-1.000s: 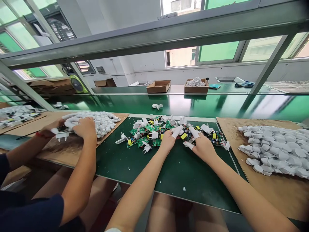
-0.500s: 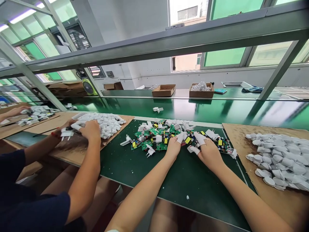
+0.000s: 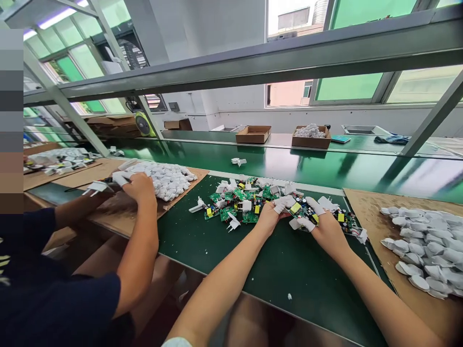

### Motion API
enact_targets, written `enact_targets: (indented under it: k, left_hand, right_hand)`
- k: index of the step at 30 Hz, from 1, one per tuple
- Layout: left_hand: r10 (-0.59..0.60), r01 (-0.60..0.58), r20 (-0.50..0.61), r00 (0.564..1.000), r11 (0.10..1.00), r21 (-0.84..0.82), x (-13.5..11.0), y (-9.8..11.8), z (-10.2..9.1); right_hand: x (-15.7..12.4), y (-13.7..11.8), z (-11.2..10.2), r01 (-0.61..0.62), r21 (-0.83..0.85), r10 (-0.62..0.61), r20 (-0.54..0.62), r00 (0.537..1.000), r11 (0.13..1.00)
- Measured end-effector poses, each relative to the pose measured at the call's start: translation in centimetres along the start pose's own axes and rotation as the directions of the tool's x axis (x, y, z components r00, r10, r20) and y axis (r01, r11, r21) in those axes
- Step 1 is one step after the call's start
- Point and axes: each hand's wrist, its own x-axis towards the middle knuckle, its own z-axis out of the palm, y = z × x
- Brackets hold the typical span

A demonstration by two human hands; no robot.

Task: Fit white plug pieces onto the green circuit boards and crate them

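My left hand [image 3: 268, 218] and my right hand [image 3: 328, 232], both with white finger covers, are closed on a small green circuit board [image 3: 295, 208] with a yellow component. The board is held between them, just above the green work surface [image 3: 282, 270]. Its lower part is partly hidden by my fingers, and a white piece shows beside my right thumb. Left of my left hand lies a heap of circuit boards [image 3: 228, 196] mixed with white plugs. More circuit boards [image 3: 345, 218] lie behind and right of my right hand.
White plastic shells [image 3: 430, 250] cover cardboard [image 3: 365, 207] at right. On the left, a co-worker's hand [image 3: 139, 187] holds a white plug piece [image 3: 99, 187] near another shell pile [image 3: 170, 180]. Beyond are a green belt [image 3: 202, 154], cardboard boxes [image 3: 253, 135] and a metal beam [image 3: 231, 67].
The view has turned slightly left, so everything sits further right. My hands keep hold of the circuit board, which shows more plainly between them. The co-worker's plug piece has moved a little.
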Motion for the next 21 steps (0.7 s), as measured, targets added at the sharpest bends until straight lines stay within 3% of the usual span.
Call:
enact_targets:
  k: [6,11,14,18,21]
  left_hand:
    - [0.103,-0.101,-0.019,0.995,0.993,0.063,-0.5,-0.5,1.0]
    - [-0.021,0.017,-0.047,0.999,0.997,-0.078,-0.7,0.2,1.3]
    - [-0.019,0.013,-0.06,0.998,0.995,-0.096,-0.8,0.5,1.4]
    - [0.041,-0.041,-0.111,0.993,0.999,-0.002,-0.1,-0.1,1.5]
    - [0.027,0.026,-0.244,0.969,0.977,0.214,0.6,-0.5,1.0]
  right_hand:
    - [-0.5,0.2,0.4,0.037,-0.033,-0.038,-0.046,0.998,0.999]
    - [-0.1,0.2,-0.5,0.111,-0.109,-0.116,-0.037,0.993,0.988]
    - [0.3,-0.3,-1.2,0.208,-0.187,-0.215,-0.018,0.976,0.96]
    - [0.9,0.4,-1.0,0.243,-0.261,-0.241,0.04,0.97,0.934]
    - [2.6,2.6,-0.3,0.19,-0.299,-0.152,0.145,0.978,0.935]
